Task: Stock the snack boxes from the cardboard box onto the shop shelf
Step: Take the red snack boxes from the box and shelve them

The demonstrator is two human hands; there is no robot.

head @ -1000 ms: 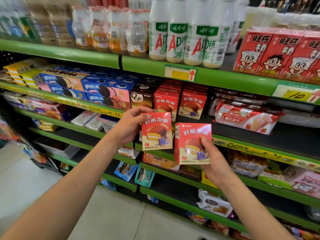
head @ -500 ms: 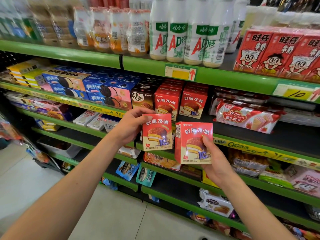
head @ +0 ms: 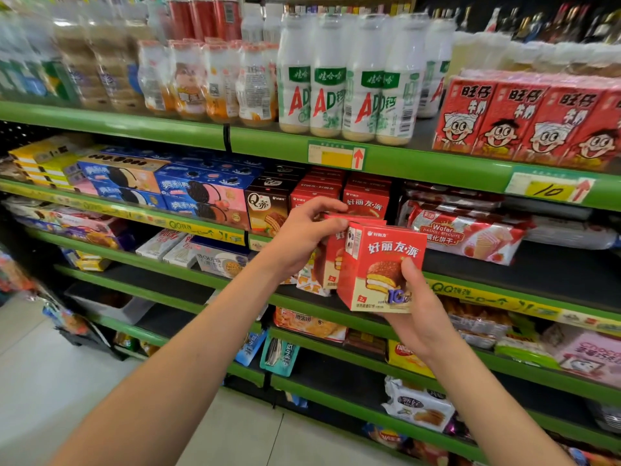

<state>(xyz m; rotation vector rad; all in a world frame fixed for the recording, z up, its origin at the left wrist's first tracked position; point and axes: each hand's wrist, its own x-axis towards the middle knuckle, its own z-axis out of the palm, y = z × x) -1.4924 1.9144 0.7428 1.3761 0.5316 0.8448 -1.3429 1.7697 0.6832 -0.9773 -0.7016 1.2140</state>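
Each hand holds a red chocolate-pie snack box in front of the green shop shelf [head: 396, 168]. My left hand [head: 302, 237] grips the top of one box [head: 331, 260], which sits partly hidden behind the other. My right hand [head: 420, 317] holds the front box [head: 379, 264] from below, thumb on its face. Both boxes hover just before the row of matching red boxes [head: 366, 200] on the second shelf. The cardboard box is out of view.
Brown Q-brand boxes [head: 267, 206] and blue cookie boxes [head: 201, 193] stand left of the red row. A strawberry wafer pack [head: 463, 233] lies to its right. White drink bottles [head: 346, 82] and red milk cartons [head: 524, 119] fill the shelf above. Snack bags hang below.
Both hands have moved up and towards the shelf. The left box has slid behind the right box, so the two now overlap instead of sitting side by side.
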